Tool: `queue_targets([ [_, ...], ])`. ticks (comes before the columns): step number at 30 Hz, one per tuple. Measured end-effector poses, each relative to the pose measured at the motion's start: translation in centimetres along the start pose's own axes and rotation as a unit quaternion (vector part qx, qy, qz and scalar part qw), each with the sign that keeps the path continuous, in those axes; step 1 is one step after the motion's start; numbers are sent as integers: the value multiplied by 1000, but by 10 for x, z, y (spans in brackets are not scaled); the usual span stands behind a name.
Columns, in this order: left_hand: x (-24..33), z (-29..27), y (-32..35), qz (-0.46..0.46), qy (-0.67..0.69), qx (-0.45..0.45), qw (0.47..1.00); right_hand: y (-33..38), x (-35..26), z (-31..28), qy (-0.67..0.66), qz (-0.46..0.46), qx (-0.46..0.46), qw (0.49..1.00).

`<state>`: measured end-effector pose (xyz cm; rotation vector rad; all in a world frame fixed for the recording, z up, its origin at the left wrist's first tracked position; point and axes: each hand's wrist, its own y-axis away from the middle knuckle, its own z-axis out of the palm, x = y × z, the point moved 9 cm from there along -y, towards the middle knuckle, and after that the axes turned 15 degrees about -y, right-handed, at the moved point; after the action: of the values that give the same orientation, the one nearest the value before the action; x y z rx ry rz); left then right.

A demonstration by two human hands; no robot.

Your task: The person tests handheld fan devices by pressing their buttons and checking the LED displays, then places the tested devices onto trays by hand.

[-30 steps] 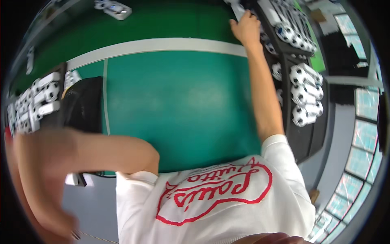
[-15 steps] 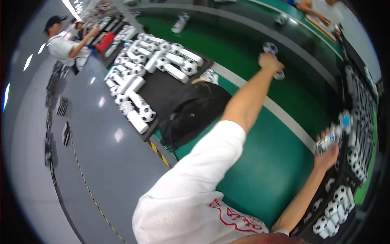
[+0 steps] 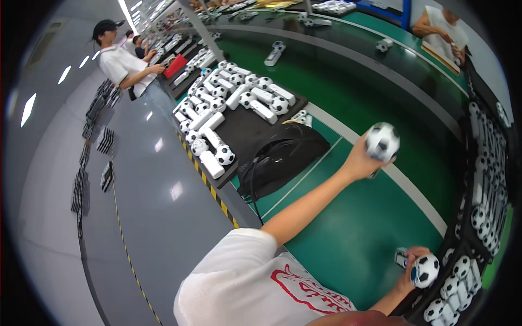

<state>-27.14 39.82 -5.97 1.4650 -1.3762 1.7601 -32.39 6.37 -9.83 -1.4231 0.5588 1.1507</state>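
Note:
My left hand [image 3: 358,161] is closed around a white device topped by a black-and-white soccer ball [image 3: 383,141]. It is raised above the light strip between the green table and the conveyor; the ball is slightly blurred, and the fingers hide most of the handle. Lower right, my right hand [image 3: 405,281] grips a second device with the same kind of soccer ball [image 3: 424,271] on it. A small boxy end [image 3: 401,257] of that device shows beyond my fingers. This hand is close to the dark trays at the right.
A dark tray [image 3: 242,127] full of similar ball-topped devices stands left, beside a black bag [image 3: 283,157]. More devices fill the right-hand trays [image 3: 457,285]. The green conveyor [image 3: 326,81] carries a few. Other people are at far left and far right.
My left hand has come back from over the conveyor toward me with its device. My right hand has moved nearer, its device turned so the ball shows. The view has shifted.

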Motion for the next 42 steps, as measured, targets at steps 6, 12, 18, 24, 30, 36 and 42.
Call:
queue_targets([
  [6,-13,-32,49,-130,-157,-18,979,1,-1,12,-48,116,117,985],
  [12,247,-52,97,367,489,-557,562,-6,-239,24,-596,-202,-328,704],
  [18,180,-36,50,43,536,-176,825,-17,-183,-5,-272,-121,-72,952],
  [24,-33,103,93,-494,518,-230,659,-34,22,-25,-415,239,273,834],
  [30,-52,128,123,-440,444,-230,746,-13,79,-5,-468,294,194,811],
  [36,-60,115,137,-385,414,-257,784,2,91,12,-454,301,154,824],
  [42,-62,120,138,-358,417,-297,781,5,98,10,-442,299,134,835],
])
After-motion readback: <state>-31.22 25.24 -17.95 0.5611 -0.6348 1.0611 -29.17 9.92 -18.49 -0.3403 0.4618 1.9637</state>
